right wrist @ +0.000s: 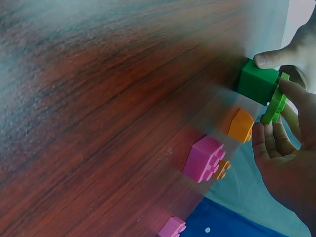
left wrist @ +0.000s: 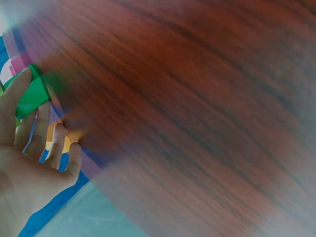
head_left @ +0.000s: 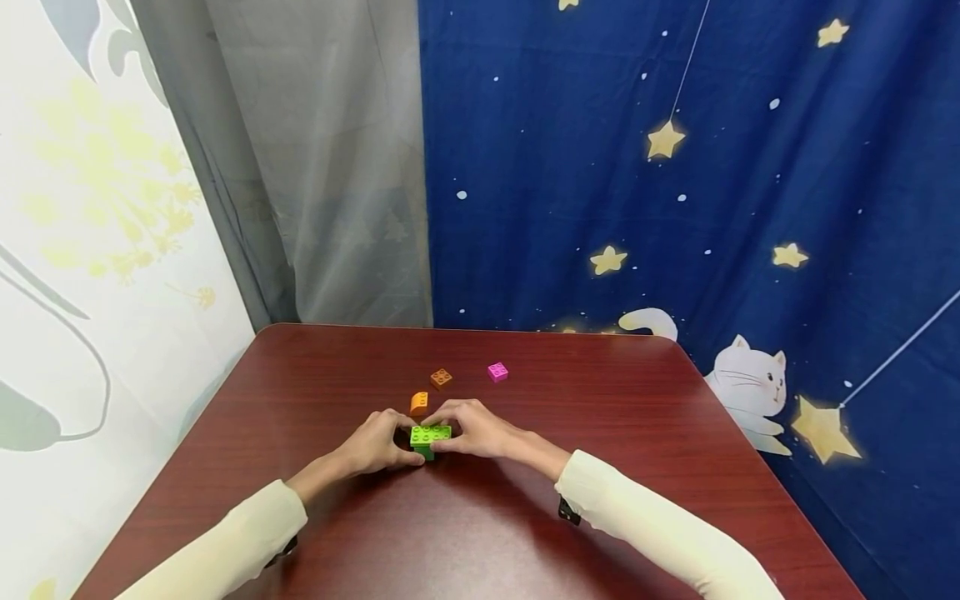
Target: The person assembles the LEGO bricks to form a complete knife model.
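Note:
A dark green toy brick (right wrist: 257, 81) stands on the table under my hands, with a flatter lime green brick (head_left: 431, 434) on top that overhangs it. My left hand (head_left: 378, 442) grips the dark green one, its thumb across the near side in the left wrist view. From the right, my right hand (head_left: 476, 429) pinches the lime brick between thumb and fingers. Just beyond the fingers lies an orange brick with a curved side (head_left: 419, 404). A large pink brick (right wrist: 204, 158) near my right hand shows in the right wrist view; I cannot pick it out in the head view.
Farther back on the dark red wooden table (head_left: 600, 392) lie a small brownish-orange brick (head_left: 441, 378) and a small pink brick (head_left: 498, 372). A grey curtain (head_left: 352, 167) and a blue starry curtain (head_left: 562, 167) hang behind the table's far edge.

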Motion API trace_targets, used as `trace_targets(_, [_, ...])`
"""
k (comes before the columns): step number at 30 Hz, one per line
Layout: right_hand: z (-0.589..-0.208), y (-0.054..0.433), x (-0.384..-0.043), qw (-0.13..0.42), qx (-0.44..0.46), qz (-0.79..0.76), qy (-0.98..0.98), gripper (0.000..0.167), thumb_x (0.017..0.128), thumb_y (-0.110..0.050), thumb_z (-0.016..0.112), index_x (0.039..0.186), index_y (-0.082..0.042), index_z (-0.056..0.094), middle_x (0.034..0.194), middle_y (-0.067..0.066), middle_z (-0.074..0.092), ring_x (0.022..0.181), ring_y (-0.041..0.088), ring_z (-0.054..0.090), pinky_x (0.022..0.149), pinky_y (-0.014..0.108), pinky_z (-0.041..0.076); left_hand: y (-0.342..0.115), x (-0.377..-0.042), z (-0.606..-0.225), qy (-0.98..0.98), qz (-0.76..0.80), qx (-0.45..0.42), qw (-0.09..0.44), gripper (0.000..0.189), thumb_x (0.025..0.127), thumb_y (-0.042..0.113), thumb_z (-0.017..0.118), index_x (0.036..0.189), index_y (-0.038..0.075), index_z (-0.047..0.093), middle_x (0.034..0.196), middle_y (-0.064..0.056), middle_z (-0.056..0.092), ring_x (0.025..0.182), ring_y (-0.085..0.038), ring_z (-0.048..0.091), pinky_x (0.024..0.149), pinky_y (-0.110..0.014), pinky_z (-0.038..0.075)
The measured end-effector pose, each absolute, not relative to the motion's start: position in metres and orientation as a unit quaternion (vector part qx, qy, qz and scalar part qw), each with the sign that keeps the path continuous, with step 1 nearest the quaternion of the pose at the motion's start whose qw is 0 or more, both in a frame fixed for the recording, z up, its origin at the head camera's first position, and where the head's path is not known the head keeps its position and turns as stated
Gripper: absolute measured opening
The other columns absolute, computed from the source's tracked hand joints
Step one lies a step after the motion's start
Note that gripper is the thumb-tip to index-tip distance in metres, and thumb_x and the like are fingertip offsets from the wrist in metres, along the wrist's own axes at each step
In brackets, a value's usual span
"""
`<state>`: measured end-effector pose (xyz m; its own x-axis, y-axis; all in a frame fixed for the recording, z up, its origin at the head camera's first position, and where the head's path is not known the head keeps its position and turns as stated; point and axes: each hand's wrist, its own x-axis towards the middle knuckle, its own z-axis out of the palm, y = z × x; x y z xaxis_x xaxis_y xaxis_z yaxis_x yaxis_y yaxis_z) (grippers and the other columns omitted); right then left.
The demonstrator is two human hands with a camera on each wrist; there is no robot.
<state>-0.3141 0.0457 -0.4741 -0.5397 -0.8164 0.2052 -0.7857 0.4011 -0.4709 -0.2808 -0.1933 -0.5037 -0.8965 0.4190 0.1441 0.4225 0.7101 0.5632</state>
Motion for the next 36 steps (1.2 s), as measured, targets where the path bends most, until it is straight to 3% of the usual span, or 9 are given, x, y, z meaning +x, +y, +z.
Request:
trace_targets(5, [-0.474,0.041,-0.314,0.033,-0.482,-0.261,0.836,0.034,0.095,-0.024,0.078,0.129,-0.016,0.074,0.119,-0.003,0.07,0.098,0.005,0.06,0.082,0.019,0.05,-0.192,-0.28,-0.502,-0.931,-0.3,-0.21,0.001,0.049,0.074,0.033,0.096,0.112,0.01,0.077,0.102,0.005,0.072,0.097,-0.017,0.063,0.086,-0.039,0.054])
trace_targets(11, [-0.473,0.038,-0.314,0.036,-0.485,-0.247,0.838,0.035,0.096,-0.025,0.078,0.13,-0.017,0.074,0.121,-0.003,0.07,0.1,0.004,0.059,0.083,0.016,0.047,-0.19,-0.28,-0.502,-0.932,-0.298,-0.205,-0.004,0.049,0.074,0.034,0.096,0.113,0.011,0.077,0.102,0.004,0.072,0.095,-0.015,0.061,0.085,-0.038,0.053])
trace_targets(18, [-0.469,0.035,-0.313,0.037,-0.485,-0.239,0.841,0.035,0.096,-0.023,0.078,0.13,-0.017,0.074,0.119,-0.001,0.07,0.099,0.005,0.059,0.087,0.027,0.054,-0.191,-0.281,-0.501,-0.932,-0.296,-0.209,-0.005,0.048,0.074,0.035,0.096,0.113,0.012,0.078,0.101,0.006,0.073,0.092,-0.013,0.06,0.083,-0.036,0.052])
trace_targets(26, [-0.47,0.031,-0.314,0.042,-0.482,-0.224,0.846,0.036,0.096,-0.025,0.078,0.131,-0.018,0.073,0.117,-0.002,0.069,0.096,0.009,0.06,0.082,0.014,0.045,-0.191,-0.28,-0.501,-0.93,-0.295,-0.217,-0.006,0.044,0.075,0.034,0.095,0.111,0.014,0.078,0.097,0.008,0.071,0.091,-0.016,0.061,0.081,-0.035,0.051])
trace_targets(31, [-0.47,0.033,-0.315,0.035,-0.496,-0.231,0.837,0.037,0.095,-0.026,0.079,0.13,-0.017,0.074,0.107,-0.003,0.067,0.087,0.022,0.062,0.072,0.013,0.041,-0.191,-0.281,-0.5,-0.931,-0.296,-0.213,-0.007,0.043,0.075,0.034,0.095,0.11,0.015,0.078,0.097,0.007,0.071,0.088,-0.016,0.061,0.079,-0.034,0.051])
trace_targets(36, [-0.471,0.033,-0.318,0.029,-0.502,-0.236,0.831,0.037,0.094,-0.025,0.081,0.129,-0.016,0.075,0.102,-0.004,0.065,0.084,0.024,0.062,0.07,0.014,0.04,-0.192,-0.282,-0.501,-0.929,-0.297,-0.219,-0.009,0.042,0.076,0.034,0.095,0.11,0.016,0.078,0.097,0.008,0.071,0.087,-0.013,0.06,0.078,-0.033,0.051])
